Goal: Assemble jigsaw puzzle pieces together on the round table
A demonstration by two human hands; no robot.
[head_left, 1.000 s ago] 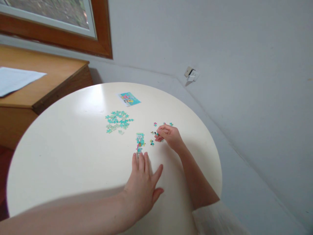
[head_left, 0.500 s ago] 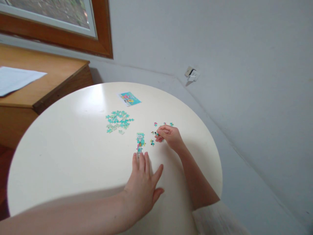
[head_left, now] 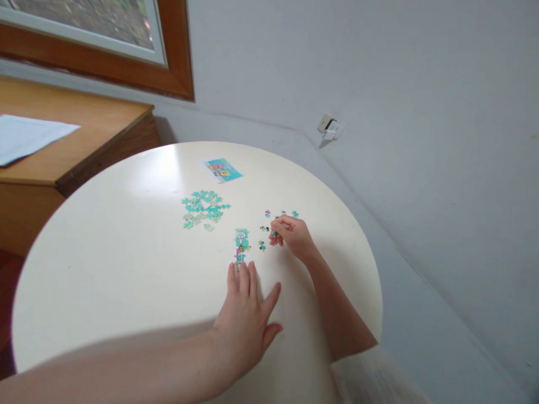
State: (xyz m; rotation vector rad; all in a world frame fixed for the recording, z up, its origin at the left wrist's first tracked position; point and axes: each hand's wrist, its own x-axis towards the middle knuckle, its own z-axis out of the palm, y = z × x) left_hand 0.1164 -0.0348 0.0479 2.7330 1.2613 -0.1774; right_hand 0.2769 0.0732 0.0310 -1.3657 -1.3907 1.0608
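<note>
My left hand (head_left: 246, 306) lies flat with its fingers spread, the fingertips at the lower end of a joined strip of jigsaw pieces (head_left: 241, 241). That strip shows a pale turquoise cartoon figure in a brown top. To its right, my right hand (head_left: 292, 233) pinches a small puzzle piece (head_left: 275, 231) between thumb and fingers, just above the table. Several loose coloured pieces surround it, among them a yellow and teal piece (head_left: 261, 244) and a pink one (head_left: 268, 214). My right fingers partly hide others.
A heap of teal and pale green puzzle pieces (head_left: 204, 207) lies left of the strip. Farther back is a picture card (head_left: 224, 170). The round white table (head_left: 105, 269) stands near a wall with a socket and plug (head_left: 330, 129); a wooden cabinet (head_left: 105, 123) is at left.
My right hand has shifted very slightly to the right with the piece in its pinch. My left hand and the joined strip have stayed put.
</note>
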